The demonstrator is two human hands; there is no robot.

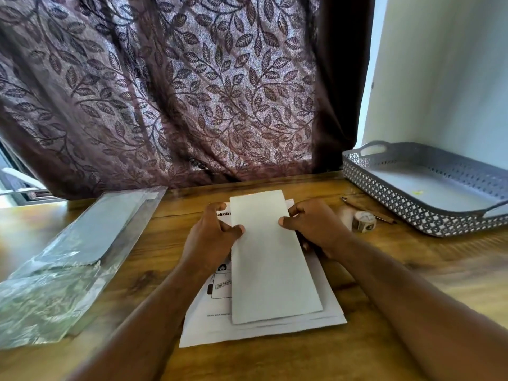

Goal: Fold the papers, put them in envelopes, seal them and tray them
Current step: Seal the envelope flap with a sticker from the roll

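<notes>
Two small things: a roll of tape (364,221) and a pen (350,203) lie on the table (412,270), between the right hand (316,226) and the tray (390,199).
Tray: grey, with little holes in its wall. It sits at the far right of the table, next to a pale wall (439,78).
Packet: a shiny plastic packet (68,257) lies on the left, well apart from the hands.
Curtain: a dark curtain (192,92) with leaves on it hangs behind the table.
In the way: the tape and the pen lie on the straight line from the hands to the tray.
Stack of papers (261,331): white sheets lie flat in the middle of the table. The top sheet has print and a small drawing on its left side.
Long white piece (269,257): it lies on top of the stack, its long side pointing away from the person. Folded paper or envelope, one cannot tell.
Left hand (211,237): it holds the left edge of the long white piece, thumb on top, the other fingers curled on the printed sheet beside it.
Right hand: it holds the right edge, straight across from the left thumb. Its thumb is on top and its fingers curl down at the edge, partly hidden.
</notes>
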